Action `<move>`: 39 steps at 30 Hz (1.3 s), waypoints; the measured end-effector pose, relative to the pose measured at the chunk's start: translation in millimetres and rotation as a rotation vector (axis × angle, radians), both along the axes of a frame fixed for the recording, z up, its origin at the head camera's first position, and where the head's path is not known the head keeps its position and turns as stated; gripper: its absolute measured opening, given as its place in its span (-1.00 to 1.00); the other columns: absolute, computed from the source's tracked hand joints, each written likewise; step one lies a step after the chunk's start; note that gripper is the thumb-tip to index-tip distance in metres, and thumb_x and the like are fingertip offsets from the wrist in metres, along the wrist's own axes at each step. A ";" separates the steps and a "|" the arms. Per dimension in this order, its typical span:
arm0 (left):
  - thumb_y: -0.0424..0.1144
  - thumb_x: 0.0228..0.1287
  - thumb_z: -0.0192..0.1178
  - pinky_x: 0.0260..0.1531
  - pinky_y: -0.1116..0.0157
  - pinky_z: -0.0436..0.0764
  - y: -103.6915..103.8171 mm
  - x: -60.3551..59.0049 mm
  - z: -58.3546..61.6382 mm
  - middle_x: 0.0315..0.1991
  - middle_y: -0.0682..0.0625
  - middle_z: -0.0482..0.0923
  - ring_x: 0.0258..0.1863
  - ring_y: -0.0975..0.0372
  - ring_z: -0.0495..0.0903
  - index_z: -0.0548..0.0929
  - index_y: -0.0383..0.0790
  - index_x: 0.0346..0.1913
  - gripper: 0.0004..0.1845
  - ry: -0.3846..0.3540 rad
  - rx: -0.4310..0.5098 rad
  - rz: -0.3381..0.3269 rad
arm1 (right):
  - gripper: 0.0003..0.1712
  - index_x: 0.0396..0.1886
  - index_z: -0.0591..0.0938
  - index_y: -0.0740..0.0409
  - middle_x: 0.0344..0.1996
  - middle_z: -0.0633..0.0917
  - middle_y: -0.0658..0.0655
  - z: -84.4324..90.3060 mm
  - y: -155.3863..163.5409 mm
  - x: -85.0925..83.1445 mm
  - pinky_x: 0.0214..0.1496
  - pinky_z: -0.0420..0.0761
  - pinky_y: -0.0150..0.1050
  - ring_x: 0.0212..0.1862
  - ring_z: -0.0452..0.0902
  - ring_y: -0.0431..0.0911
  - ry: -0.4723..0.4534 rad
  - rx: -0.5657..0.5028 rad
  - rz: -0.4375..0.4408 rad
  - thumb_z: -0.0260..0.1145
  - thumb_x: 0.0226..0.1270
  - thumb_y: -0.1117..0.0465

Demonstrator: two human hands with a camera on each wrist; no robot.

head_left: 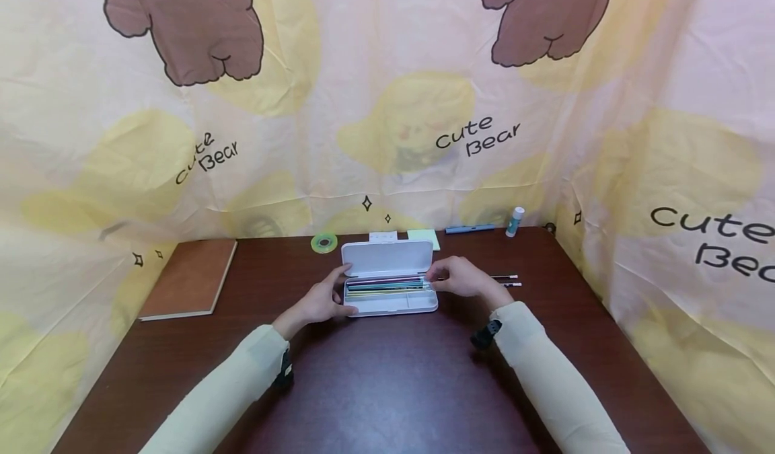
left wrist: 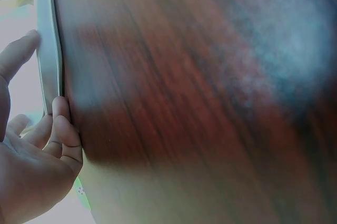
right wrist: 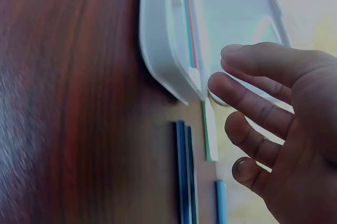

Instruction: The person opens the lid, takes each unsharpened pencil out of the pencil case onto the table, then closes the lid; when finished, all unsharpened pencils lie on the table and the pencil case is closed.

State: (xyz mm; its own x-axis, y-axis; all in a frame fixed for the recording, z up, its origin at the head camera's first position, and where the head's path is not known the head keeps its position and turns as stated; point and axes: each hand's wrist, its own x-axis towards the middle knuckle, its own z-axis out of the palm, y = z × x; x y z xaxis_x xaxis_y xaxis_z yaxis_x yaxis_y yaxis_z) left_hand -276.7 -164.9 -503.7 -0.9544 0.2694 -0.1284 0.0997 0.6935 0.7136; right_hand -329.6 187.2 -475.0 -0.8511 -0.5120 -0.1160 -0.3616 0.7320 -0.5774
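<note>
While we are looking down from the head view, we are finding the white pencil case (head_left: pixel 390 286) lying open mid-bench (head_left: pixel 387 387), lid up, several pencils already lying in its tray. Our left hand (head_left: pixel 323 300) is resting relaxed against the case's left end; our right hand (head_left: pixel 461 279) is reaching to its right end, fingers loose, pinching nothing we can confirm. Two pens (head_left: pixel 507 280) are lying outside, just right of it, so we judge filling partly done. Open bench lies in front; a notebook (head_left: pixel 190 278) sits well left.

From the left wrist, straight fingers (left wrist: pixel 60 129) are touching the case's edge (left wrist: pixel 48 50).

From the right wrist, spread fingers (right wrist: pixel 247 95) are hovering over the case corner (right wrist: pixel 174 71), beside loose pencils (right wrist: pixel 184 171).
</note>
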 end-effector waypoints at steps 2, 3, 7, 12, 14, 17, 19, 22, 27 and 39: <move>-0.06 0.01 0.56 -0.30 0.31 0.49 -0.2 0.3 0.1 0.34 -0.04 0.48 -0.32 0.20 0.47 0.07 0.16 0.57 0.11 0.001 -0.001 0.000 | -0.82 -0.09 0.77 -0.04 -0.13 0.77 -0.06 -2.1 -5.1 -0.3 0.07 0.56 -0.08 -0.12 0.54 -0.09 -0.003 0.009 0.018 0.40 0.33 0.18; -0.06 0.01 0.56 -0.30 0.31 0.49 -0.3 0.4 0.1 0.34 -0.04 0.48 -0.32 0.20 0.47 0.07 0.16 0.56 0.11 0.002 -0.001 -0.001 | -0.83 -0.11 0.77 -0.04 -0.15 0.77 -0.07 -3.3 -7.3 -0.5 0.05 0.55 -0.10 -0.14 0.53 -0.10 -0.008 0.014 0.021 0.40 0.33 0.18; -0.05 0.02 0.56 -0.30 0.31 0.49 -0.7 0.2 -0.6 0.35 -0.05 0.47 -0.32 0.20 0.47 0.07 0.16 0.56 0.11 0.006 0.000 -0.006 | -0.87 -0.16 0.77 -0.08 -0.19 0.76 -0.10 -9.8 -13.3 -1.6 0.05 0.55 -0.11 -0.17 0.52 -0.12 -0.011 0.046 0.028 0.41 0.32 0.17; -0.06 0.03 0.55 -0.30 0.31 0.49 -1.0 -0.7 -1.5 0.35 -0.05 0.47 -0.32 0.20 0.47 0.07 0.15 0.57 0.10 0.011 0.004 -0.010 | -0.88 -0.20 0.78 -0.13 -0.30 0.74 -0.13 -14.3 -17.8 -2.9 0.01 0.56 -0.15 -0.23 0.51 -0.14 -0.006 0.080 0.036 0.43 0.30 0.18; -0.06 0.03 0.55 -0.29 0.31 0.49 -0.9 -1.1 -1.3 0.35 -0.05 0.47 -0.32 0.20 0.48 0.07 0.16 0.56 0.10 0.008 0.005 -0.009 | -0.88 -0.21 0.78 -0.13 -0.33 0.72 -0.13 -13.5 -19.6 -2.9 -0.02 0.55 -0.17 -0.24 0.51 -0.14 -0.009 0.081 0.042 0.43 0.30 0.18; -0.06 0.02 0.55 -0.29 0.31 0.49 -1.0 -1.4 -1.0 0.35 -0.05 0.47 -0.31 0.20 0.48 0.07 0.16 0.56 0.10 0.006 0.005 -0.007 | -0.88 -0.21 0.79 -0.13 -0.36 0.71 -0.14 -13.0 -21.6 -2.6 -0.06 0.53 -0.21 -0.26 0.50 -0.15 -0.005 0.090 0.052 0.43 0.29 0.19; -0.06 0.03 0.55 -0.30 0.31 0.50 -1.2 -1.2 -0.9 0.36 -0.05 0.46 -0.30 0.19 0.48 0.07 0.17 0.56 0.10 -0.001 0.008 -0.004 | -0.88 -0.22 0.79 -0.13 -0.36 0.70 -0.13 -13.3 -22.8 -2.2 -0.07 0.52 -0.21 -0.25 0.49 -0.15 -0.005 0.096 0.052 0.43 0.29 0.19; -0.06 0.03 0.55 -0.30 0.31 0.50 -1.4 -0.9 -0.7 0.36 -0.05 0.46 -0.31 0.20 0.48 0.06 0.17 0.56 0.10 -0.002 0.007 -0.005 | -0.89 -0.24 0.79 -0.13 -0.36 0.69 -0.13 -13.5 -24.6 -2.0 -0.07 0.51 -0.21 -0.24 0.49 -0.15 -0.007 0.098 0.048 0.44 0.28 0.19; -0.06 0.03 0.55 -0.30 0.31 0.51 -1.3 -1.4 -0.2 0.36 -0.04 0.46 -0.31 0.18 0.49 0.06 0.17 0.57 0.10 -0.001 0.005 -0.010 | -0.92 -0.29 0.78 -0.12 -0.36 0.69 -0.12 -12.2 -26.7 -2.1 -0.05 0.53 -0.18 -0.24 0.50 -0.13 -0.003 0.093 0.038 0.44 0.28 0.19; -0.05 0.03 0.55 -0.29 0.31 0.51 -1.7 -0.8 -1.9 0.37 -0.06 0.45 -0.31 0.18 0.48 0.06 0.17 0.57 0.10 -0.003 0.014 -0.008 | -0.95 -0.31 0.76 -0.11 -0.42 0.68 -0.12 -15.5 -27.1 -2.8 -0.08 0.51 -0.20 -0.27 0.49 -0.14 -0.006 0.083 0.021 0.44 0.29 0.18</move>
State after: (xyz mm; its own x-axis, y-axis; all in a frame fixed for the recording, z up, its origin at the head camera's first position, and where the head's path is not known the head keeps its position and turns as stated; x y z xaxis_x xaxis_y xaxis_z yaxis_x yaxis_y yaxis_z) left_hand -277.5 -166.6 -505.6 -0.9517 0.2792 -0.1277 0.1030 0.6822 0.7238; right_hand -332.4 160.1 -490.5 -0.8394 -0.5182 -0.1641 -0.3741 0.7697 -0.5173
